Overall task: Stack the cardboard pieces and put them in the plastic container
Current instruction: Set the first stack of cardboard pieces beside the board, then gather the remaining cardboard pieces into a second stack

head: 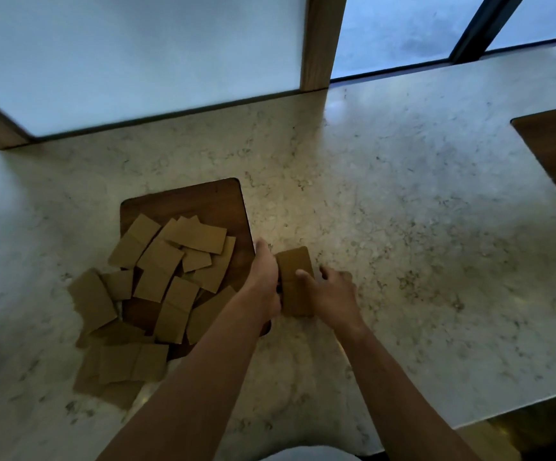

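Dim bluish window light, soft blur, warped edges

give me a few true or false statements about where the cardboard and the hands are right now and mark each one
1. Both hands are on a small cardboard stack lying on the marble countertop. True.
2. The loose cardboard pieces lie to the right of the stack. False: they lie to its left, over the wooden board and the counter.
3. The left hand presses the stack's left edge. True.
4. The right hand is lifted clear of the stack. False: its fingers rest on top.
5. A plastic container sits beside the stack. False: none is in view.
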The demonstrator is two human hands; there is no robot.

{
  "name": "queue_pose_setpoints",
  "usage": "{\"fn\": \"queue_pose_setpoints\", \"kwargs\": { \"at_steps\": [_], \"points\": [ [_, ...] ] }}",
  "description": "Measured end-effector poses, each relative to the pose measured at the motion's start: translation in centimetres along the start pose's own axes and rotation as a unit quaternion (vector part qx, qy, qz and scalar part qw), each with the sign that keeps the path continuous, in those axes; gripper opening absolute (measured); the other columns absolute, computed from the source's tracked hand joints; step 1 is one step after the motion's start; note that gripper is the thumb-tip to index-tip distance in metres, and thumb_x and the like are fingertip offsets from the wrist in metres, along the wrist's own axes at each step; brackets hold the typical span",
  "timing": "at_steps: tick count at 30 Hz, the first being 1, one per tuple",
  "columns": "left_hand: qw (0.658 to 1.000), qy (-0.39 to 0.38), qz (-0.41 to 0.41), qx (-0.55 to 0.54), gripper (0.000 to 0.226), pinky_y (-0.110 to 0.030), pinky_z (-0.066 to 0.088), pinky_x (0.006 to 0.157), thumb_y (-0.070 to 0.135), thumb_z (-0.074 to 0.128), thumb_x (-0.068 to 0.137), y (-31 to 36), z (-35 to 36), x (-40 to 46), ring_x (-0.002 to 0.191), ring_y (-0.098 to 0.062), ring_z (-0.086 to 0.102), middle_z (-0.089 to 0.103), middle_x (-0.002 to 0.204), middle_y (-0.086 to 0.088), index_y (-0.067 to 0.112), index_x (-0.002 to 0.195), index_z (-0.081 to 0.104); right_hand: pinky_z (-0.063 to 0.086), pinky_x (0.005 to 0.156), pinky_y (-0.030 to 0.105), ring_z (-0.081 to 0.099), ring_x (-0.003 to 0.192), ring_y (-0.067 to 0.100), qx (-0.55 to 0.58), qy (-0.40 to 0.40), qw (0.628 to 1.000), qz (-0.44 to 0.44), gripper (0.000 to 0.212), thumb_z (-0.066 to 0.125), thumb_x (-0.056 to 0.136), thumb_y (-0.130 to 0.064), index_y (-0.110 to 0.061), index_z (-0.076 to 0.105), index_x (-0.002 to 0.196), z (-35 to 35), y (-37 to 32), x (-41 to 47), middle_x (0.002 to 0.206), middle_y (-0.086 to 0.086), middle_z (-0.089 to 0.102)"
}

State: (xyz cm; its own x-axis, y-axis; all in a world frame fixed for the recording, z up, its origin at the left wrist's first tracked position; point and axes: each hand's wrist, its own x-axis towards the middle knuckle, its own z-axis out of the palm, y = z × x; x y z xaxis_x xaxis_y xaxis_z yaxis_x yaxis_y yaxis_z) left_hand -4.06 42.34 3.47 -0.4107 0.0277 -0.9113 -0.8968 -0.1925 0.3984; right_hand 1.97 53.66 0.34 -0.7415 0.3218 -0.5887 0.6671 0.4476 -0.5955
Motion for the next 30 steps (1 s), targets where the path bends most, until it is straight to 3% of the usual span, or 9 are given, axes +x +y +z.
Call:
{"fn": "queue_pose_setpoints", "kwargs": {
  "at_steps": [2, 4, 10, 13, 15, 18, 20, 24, 30],
  "points": [
    [1.0, 0.009, 0.001, 0.003, 0.089, -0.034, 0.059, 0.047, 0.079, 0.023, 0.096, 0.1, 0.2, -0.2, 0.091, -0.033, 0.071, 0.074, 0.108, -0.017, 0.01, 0.135, 0.062, 0.042, 0.102, 0.044, 0.049, 0.129, 0.035, 0.027, 0.007, 0.999, 0.024, 0.07, 0.044, 0.094, -0.065, -0.012, 0.055, 0.138, -0.2, 0.2, 0.5, 0.14, 0.019, 0.051],
    [1.0, 0.017, 0.005, 0.017, 0.089, -0.035, 0.057, 0.051, 0.08, 0.023, 0.096, 0.1, 0.3, -0.3, 0.089, -0.032, 0.069, 0.072, 0.107, -0.015, 0.01, 0.138, 0.059, 0.041, 0.092, 0.042, 0.055, 0.118, 0.035, 0.076, -0.015, 0.997, 0.011, 0.042, 0.038, 0.1, -0.043, -0.012, 0.063, 0.114, -0.5, 0.3, 0.5, 0.126, 0.022, 0.059],
    [1.0, 0.0, -0.009, -0.017, 0.092, -0.054, 0.044, 0.115, 0.079, 0.025, 0.096, -0.3, 0.8, 0.1, 0.138, -0.036, 0.052, 0.053, 0.154, -0.017, 0.012, 0.158, 0.04, 0.046, 0.089, 0.042, 0.054, 0.112, 0.038, 0.083, -0.02, 0.996, 0.016, 0.043, 0.021, 0.105, -0.025, -0.016, 0.054, 0.078, 1.1, -1.4, -0.2, 0.097, 0.014, 0.063],
    [1.0, 0.019, 0.013, -0.002, 0.089, -0.053, 0.031, 0.123, 0.076, 0.022, 0.098, -0.2, 1.0, -0.4, 0.15, -0.035, 0.037, 0.039, 0.165, -0.014, 0.015, 0.162, 0.032, 0.047, 0.101, 0.052, 0.055, 0.115, 0.039, 0.122, -0.023, 0.992, 0.037, 0.044, 0.025, 0.105, -0.026, -0.006, 0.062, 0.091, 1.3, -1.6, -0.2, 0.109, 0.021, 0.064],
    [1.0, 0.003, 0.016, 0.005, 0.088, -0.053, 0.045, 0.113, 0.075, 0.021, 0.099, -0.2, 0.7, -1.1, 0.138, -0.036, 0.052, 0.052, 0.155, -0.017, 0.013, 0.158, 0.041, 0.049, 0.097, 0.049, 0.06, 0.108, 0.039, 0.131, -0.014, 0.991, 0.033, 0.046, 0.028, 0.105, -0.028, -0.001, 0.065, 0.102, 1.1, -1.4, -0.2, 0.11, 0.024, 0.065],
    [0.999, -0.017, 0.029, 0.006, 0.081, -0.042, 0.063, 0.074, 0.071, 0.022, 0.102, -0.5, -0.2, -1.5, 0.1, -0.032, 0.07, 0.071, 0.12, -0.016, 0.011, 0.147, 0.053, 0.041, 0.07, 0.036, 0.054, 0.075, 0.027, 0.121, 0.039, 0.991, 0.043, 0.044, 0.03, 0.104, -0.025, -0.014, 0.055, 0.07, 0.6, -0.4, -0.7, 0.077, 0.008, 0.058],
    [0.997, 0.005, 0.068, 0.043, 0.076, -0.046, 0.058, 0.094, 0.068, 0.024, 0.103, -1.4, -1.1, -1.1, 0.113, -0.034, 0.065, 0.065, 0.127, -0.014, 0.012, 0.148, 0.051, 0.034, 0.062, 0.034, 0.048, 0.067, 0.023, 0.108, 0.072, 0.989, 0.071, 0.041, 0.036, 0.103, -0.019, -0.011, 0.054, 0.066, 0.3, 0.9, -1.6, 0.069, 0.003, 0.051],
    [0.987, 0.024, 0.129, 0.093, 0.056, -0.046, 0.054, 0.094, 0.06, 0.031, 0.107, -3.9, -4.0, -0.7, 0.098, -0.031, 0.065, 0.067, 0.104, -0.013, 0.015, 0.096, 0.061, 0.038, 0.073, 0.031, 0.058, 0.084, 0.026, 0.099, 0.096, 0.987, 0.088, 0.034, 0.045, 0.102, -0.019, -0.001, 0.073, 0.096, 0.9, 4.2, -4.5, 0.086, 0.01, 0.065],
    [0.987, 0.044, 0.116, 0.104, 0.03, -0.034, 0.049, 0.057, 0.026, 0.05, 0.107, -7.6, -11.0, -1.1, 0.057, -0.025, 0.065, 0.069, 0.074, -0.013, 0.004, 0.101, 0.068, 0.049, 0.079, 0.032, 0.063, 0.089, 0.02, 0.061, 0.072, 0.995, 0.04, 0.025, 0.054, 0.101, -0.023, -0.007, 0.072, 0.107, 5.5, 5.7, -8.8, 0.102, 0.009, 0.072]
  ]
}}
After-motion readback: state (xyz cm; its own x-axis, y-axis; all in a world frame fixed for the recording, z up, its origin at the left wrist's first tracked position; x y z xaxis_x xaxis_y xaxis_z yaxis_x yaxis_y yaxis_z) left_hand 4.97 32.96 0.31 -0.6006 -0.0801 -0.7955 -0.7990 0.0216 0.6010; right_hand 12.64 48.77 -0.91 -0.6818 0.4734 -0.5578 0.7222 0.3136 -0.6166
